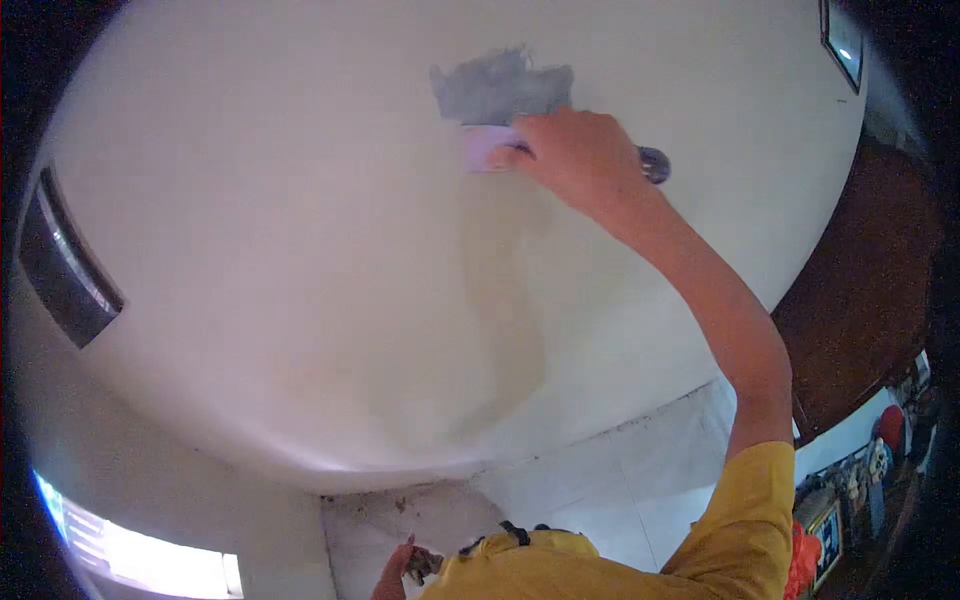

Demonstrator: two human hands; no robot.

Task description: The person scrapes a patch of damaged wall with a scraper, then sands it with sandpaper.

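Note:
On the pale wall (330, 250), my right hand (590, 155) is closed round a flat scraper (482, 148). Its light blade rests at the wall, and the round dark end of its handle shows behind my hand. Just above the blade is a rough grey patch (500, 85) with ragged edges. Low in the view, close to my yellow shirt, my left hand (403, 562) is closed on a small grey-brown thing too unclear to name.
Framed objects hang at the upper right (843, 45) and far left (65, 265). A bright window (140, 550) is at the lower left. Below the wall lies a light tiled floor (590, 490). A dark brown surface (860, 290) and assorted items stand at the right.

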